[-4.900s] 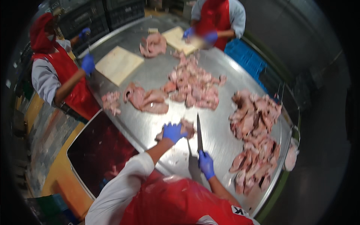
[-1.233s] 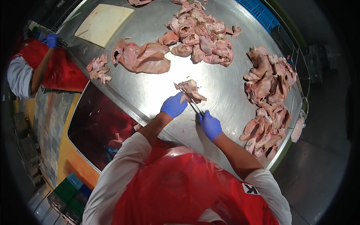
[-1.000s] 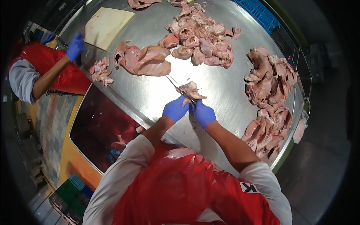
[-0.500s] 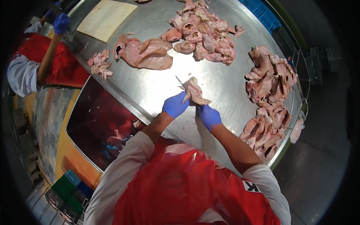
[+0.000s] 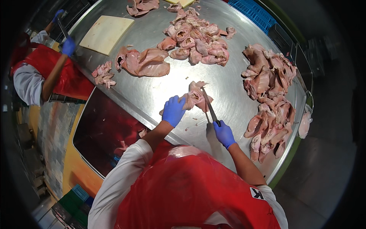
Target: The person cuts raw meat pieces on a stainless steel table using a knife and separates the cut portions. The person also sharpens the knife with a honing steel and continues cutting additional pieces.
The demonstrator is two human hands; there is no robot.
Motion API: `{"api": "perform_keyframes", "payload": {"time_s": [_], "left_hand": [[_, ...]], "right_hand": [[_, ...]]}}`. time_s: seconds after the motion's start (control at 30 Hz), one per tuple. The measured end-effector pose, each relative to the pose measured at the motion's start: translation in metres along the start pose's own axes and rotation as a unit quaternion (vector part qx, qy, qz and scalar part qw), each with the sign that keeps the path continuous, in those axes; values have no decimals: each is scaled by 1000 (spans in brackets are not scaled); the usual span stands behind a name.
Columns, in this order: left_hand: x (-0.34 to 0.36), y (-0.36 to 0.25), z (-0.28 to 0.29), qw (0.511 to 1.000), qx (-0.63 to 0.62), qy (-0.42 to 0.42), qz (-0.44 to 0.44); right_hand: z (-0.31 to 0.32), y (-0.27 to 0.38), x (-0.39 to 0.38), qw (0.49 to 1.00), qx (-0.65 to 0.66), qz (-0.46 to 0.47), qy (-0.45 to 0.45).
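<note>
My left hand [image 5: 173, 112] is lying palm down on the pale pink meat piece [image 5: 196, 97], forearm slanting in from the lower left; can't tell if those fingers are curling under it. My right hand [image 5: 224, 134] is clenching the knife [image 5: 210, 108] by its handle, and the blade is pointing toward the worktop [image 5: 232, 95]'s far edge, tip leaning left, right by the meat's right side. The meat's sitting closer to the near-left edge than the right one, long axis running from that near-left edge toward the far right.
</note>
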State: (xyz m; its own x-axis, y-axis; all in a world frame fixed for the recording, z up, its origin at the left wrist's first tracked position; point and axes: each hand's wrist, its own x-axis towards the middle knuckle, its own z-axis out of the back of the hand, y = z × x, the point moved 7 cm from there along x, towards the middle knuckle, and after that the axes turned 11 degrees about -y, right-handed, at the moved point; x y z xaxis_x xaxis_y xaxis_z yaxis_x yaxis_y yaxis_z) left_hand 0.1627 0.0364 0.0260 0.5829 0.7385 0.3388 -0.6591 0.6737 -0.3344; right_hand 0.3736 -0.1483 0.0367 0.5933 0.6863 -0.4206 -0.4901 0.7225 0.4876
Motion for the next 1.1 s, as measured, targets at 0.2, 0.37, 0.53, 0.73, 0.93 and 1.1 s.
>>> {"api": "perform_keyframes", "payload": {"time_s": [0.2, 0.37, 0.53, 0.73, 0.93, 1.1], "left_hand": [[-15, 10, -12, 1000, 7, 6, 4], [-15, 9, -16, 999, 43, 13, -6], [-16, 8, -22, 995, 38, 90, 22], [-12, 19, -29, 999, -34, 30, -8], [-13, 24, -27, 994, -104, 17, 9], [-6, 31, -20, 982, -145, -21, 120]], "right_hand": [[-7, 12, -29, 995, -53, 88, -14], [-26, 20, -16, 991, -68, 117, 2], [-37, 53, -12, 985, -147, 83, 43], [-58, 59, 2, 983, -164, 71, 50], [-78, 85, 32, 982, -158, 101, 24], [-60, 61, 9, 979, -175, 99, 30]]}}
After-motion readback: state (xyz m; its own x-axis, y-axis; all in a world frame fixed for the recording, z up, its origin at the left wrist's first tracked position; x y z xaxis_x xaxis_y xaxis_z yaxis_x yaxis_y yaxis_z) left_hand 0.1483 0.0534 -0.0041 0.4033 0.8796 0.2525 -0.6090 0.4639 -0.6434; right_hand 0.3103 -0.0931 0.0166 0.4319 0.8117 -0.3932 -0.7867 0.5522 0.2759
